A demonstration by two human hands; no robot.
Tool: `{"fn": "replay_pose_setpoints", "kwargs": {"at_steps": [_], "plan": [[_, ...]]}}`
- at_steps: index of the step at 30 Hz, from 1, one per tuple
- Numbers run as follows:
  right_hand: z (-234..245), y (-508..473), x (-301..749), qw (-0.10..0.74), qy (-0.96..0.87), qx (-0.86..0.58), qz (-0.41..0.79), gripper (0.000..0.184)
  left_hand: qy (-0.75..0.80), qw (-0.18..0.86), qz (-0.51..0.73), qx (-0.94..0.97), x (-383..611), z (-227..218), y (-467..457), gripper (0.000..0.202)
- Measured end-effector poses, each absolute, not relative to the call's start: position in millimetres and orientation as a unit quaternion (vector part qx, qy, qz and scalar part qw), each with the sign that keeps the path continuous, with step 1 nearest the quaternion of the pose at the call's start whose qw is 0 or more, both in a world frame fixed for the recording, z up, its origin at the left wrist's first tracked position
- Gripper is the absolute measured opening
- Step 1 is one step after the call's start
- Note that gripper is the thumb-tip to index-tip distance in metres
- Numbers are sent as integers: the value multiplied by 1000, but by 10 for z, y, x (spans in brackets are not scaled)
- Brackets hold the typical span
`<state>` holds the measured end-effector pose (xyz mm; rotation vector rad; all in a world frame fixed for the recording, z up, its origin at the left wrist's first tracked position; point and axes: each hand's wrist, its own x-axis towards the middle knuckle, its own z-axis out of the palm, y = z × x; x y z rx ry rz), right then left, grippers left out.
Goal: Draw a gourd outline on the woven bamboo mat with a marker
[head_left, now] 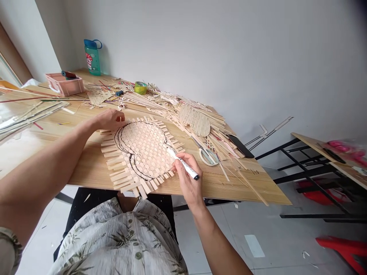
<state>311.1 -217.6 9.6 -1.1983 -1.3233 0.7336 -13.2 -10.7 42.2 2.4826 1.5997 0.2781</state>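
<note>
A woven mat (149, 147) of pale wood strips lies at the table's front edge, loose strip ends sticking out all round. Black marker lines on it form a rounded, pinched-in outline, drawn over several times on the left side. My right hand (189, 175) is closed around a white marker pen (186, 167), tilted, its black end toward me and its tip end at the outline's right side. My left hand (110, 119) is closed with bent fingers at the mat's upper left corner; its fingertips are partly hidden.
White-handled scissors (208, 156) lie right of the mat, beside a woven oval piece (195, 120) and piled strips (160, 101). Farther back are yellow-green tape (140, 88), a pink basket (66, 84) and a teal bottle (92, 59). A wall (200, 46) stands behind the table.
</note>
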Motion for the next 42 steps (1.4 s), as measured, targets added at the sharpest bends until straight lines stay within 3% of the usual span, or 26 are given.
{"fn": "replay_pose_setpoints", "kwargs": {"at_steps": [6,14,35,42], "plan": [[153,-1926,3313,575,-578,-516,262,25,555,132,62,819,-246,631,-129,60],[418,-2001,3448,595,-574,-523,209,22,473,67,155,864,22,479,-174,38],[416,-1888,3545,612,-548,-504,268,24,460,76,158,870,73,269,-122,61],[417,-1813,3579,611,-556,-487,285,24,490,85,145,855,79,297,-146,45]]}}
